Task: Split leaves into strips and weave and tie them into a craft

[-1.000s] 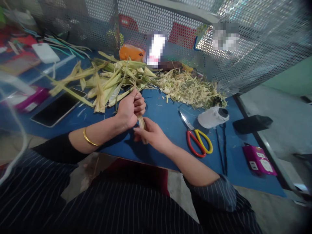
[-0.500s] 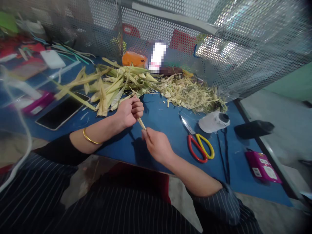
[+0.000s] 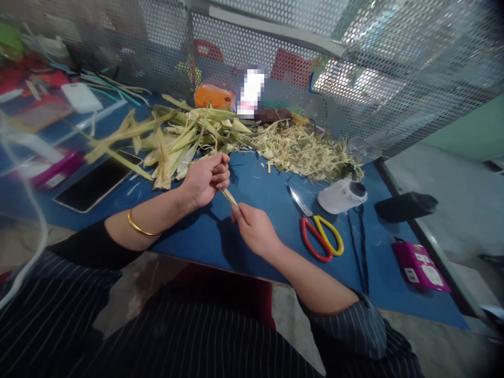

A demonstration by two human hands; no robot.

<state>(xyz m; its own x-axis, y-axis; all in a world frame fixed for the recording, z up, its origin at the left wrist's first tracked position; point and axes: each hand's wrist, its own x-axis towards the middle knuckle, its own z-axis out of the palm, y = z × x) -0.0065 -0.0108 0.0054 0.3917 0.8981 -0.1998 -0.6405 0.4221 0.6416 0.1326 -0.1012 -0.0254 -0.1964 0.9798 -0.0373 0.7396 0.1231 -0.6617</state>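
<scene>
A thin strand of dried corn husk (image 3: 229, 197) stretches between my two hands above the near part of the blue table. My left hand (image 3: 208, 178) is closed around its upper end, fingers curled in, with a gold bangle on the wrist. The lower end sits pinched between thumb and fingers of my right hand (image 3: 255, 227). Just beyond my left hand lies a heap of pale green and yellow corn husks (image 3: 189, 134). Right of my right hand, scissors (image 3: 317, 228) with one red and one yellow handle rest on the table, blades apart.
Shredded husk scraps (image 3: 307, 152) are piled at the back. To the right are a white thread spool (image 3: 342, 197), a black cylinder (image 3: 406, 208) and a purple packet (image 3: 421, 265). A dark phone (image 3: 98, 181) lies left. A perforated metal screen (image 3: 252, 42) bounds the far side.
My right hand has shifted slightly to the right, showing a little more of the husk strand. Both hands keep their hold. The whole view has shifted slightly.
</scene>
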